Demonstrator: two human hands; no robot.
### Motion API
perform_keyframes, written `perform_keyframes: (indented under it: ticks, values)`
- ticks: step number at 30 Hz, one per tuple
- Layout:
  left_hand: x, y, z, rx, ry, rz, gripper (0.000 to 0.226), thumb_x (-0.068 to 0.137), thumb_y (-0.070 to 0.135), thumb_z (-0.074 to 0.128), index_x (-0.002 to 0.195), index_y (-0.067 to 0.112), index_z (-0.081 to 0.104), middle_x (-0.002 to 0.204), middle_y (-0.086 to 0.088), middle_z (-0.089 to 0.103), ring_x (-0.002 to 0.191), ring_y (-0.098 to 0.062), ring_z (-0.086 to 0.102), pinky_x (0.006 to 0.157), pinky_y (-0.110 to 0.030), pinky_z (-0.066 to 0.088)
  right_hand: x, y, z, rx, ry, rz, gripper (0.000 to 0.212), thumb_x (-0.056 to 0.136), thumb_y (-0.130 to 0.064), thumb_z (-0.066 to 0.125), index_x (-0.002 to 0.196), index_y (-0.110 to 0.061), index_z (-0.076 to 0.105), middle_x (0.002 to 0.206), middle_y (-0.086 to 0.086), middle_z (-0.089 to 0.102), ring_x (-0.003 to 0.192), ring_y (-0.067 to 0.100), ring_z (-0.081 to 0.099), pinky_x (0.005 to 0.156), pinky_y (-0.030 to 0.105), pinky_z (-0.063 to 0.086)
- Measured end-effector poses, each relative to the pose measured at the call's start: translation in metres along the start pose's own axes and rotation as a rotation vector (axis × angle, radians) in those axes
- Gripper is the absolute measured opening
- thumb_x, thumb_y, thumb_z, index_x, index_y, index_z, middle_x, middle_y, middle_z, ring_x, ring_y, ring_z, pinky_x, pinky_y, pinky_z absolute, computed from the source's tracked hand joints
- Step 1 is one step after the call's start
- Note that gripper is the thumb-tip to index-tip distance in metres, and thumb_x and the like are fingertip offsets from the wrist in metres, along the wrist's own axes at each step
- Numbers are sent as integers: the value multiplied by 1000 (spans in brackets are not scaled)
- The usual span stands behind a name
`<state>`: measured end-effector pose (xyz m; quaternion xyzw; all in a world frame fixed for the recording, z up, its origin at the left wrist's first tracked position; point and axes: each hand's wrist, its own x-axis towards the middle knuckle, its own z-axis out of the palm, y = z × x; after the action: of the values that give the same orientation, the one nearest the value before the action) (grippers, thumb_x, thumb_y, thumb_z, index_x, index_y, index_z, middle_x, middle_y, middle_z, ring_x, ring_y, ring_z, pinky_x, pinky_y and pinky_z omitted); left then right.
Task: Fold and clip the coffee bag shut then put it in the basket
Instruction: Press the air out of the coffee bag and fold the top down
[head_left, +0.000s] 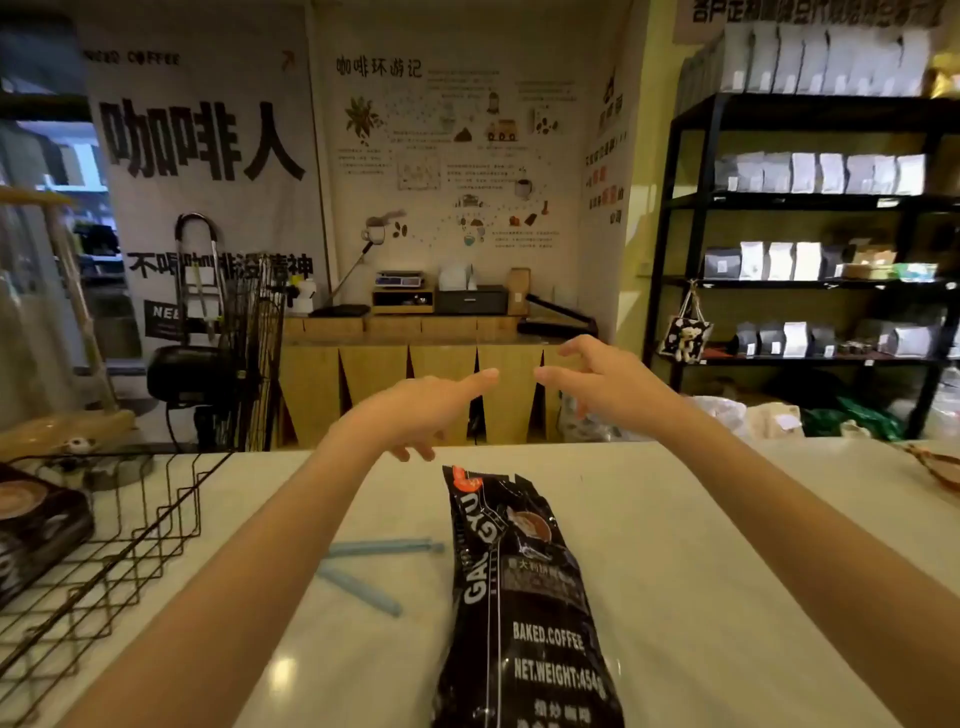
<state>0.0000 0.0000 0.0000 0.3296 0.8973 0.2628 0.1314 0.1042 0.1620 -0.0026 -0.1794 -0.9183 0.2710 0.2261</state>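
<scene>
Bag (524, 587) lies flat on the counter (701, 545), top end away from the person, unfolded. Clip (371, 569) just left of bag, spread open in a V. Basket (104, 545) further left of bag, at the counter edge. Left hand (415, 410) and right hand (597, 379) hover beyond bag's top, fingers spread, holding nothing.

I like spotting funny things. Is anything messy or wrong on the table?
Nothing is spilled or broken. The coffee bag lies flat with its far end crumpled and not yet folded. The blue clip lies splayed open left of it, unused. Both hands, left and right, are empty above the bag.
</scene>
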Motion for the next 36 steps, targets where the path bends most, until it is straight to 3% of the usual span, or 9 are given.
perform_keyframes:
  ticks: [5, 10, 16, 18, 21, 27, 29, 33, 36]
  values:
    - [3, -15, 23, -59, -94, -101, 83, 78, 73, 21, 143, 21, 26, 129, -18, 56, 100, -32, 63, 81, -39, 48, -11, 22, 29, -42, -82, 99, 66, 81, -57, 49, 133, -17, 36, 121, 9, 58, 78, 17, 64, 75, 38, 54]
    - [7, -33, 53, -176, -91, -170, 83, 77, 73, 24, 140, 20, 30, 131, -19, 53, 105, -34, 60, 81, -40, 48, -21, 43, 54, 27, -142, 193, 67, 82, -54, 50, 134, -14, 35, 118, 12, 59, 78, 20, 64, 69, 38, 56]
    - [9, -54, 90, -425, -130, -224, 89, 76, 65, 45, 142, 17, 9, 134, -21, 49, 105, -38, 59, 81, -45, 52, -35, 60, 75, 188, -282, 349, 62, 83, -52, 51, 129, -12, 39, 106, 12, 58, 77, 23, 64, 64, 34, 55]
    - [10, -59, 95, -463, -173, -228, 91, 71, 67, 50, 139, 14, 22, 132, -18, 52, 105, -35, 59, 82, -44, 53, -38, 62, 82, 247, -323, 389, 57, 84, -51, 50, 125, -12, 42, 102, 9, 57, 75, 20, 62, 61, 32, 55]
    - [9, -60, 95, -474, -249, -200, 74, 72, 65, 51, 126, 16, 47, 121, -11, 60, 103, -29, 60, 79, -40, 53, -42, 62, 89, 317, -368, 433, 52, 84, -51, 50, 118, -12, 48, 100, 6, 54, 73, 15, 56, 55, 27, 49]
    - [3, -54, 97, -433, -276, -172, 61, 71, 58, 59, 120, 23, 49, 121, -9, 60, 107, -30, 59, 87, -48, 51, -40, 64, 93, 426, -440, 449, 51, 80, -52, 54, 114, -14, 57, 104, 6, 64, 91, 21, 62, 72, 34, 53]
    - [1, -53, 97, -440, -260, -175, 70, 67, 61, 61, 123, 22, 48, 120, -8, 61, 105, -29, 60, 88, -50, 51, -40, 63, 96, 427, -448, 444, 53, 80, -51, 54, 117, -13, 56, 107, 7, 65, 96, 23, 62, 79, 37, 54]
    - [1, -52, 99, -502, -218, -196, 114, 38, 73, 69, 132, 19, 36, 118, -9, 60, 100, -27, 61, 80, -46, 54, -41, 58, 98, 470, -395, 387, 51, 81, -49, 55, 118, -14, 51, 109, 6, 65, 96, 20, 64, 78, 38, 56]
    - [4, -48, 98, -552, -153, -195, 108, 52, 62, 72, 137, 16, 24, 122, -10, 56, 102, -26, 59, 65, -36, 51, -41, 53, 93, 509, -296, 314, 43, 83, -42, 57, 114, -13, 52, 96, 3, 66, 83, 15, 65, 62, 29, 55]
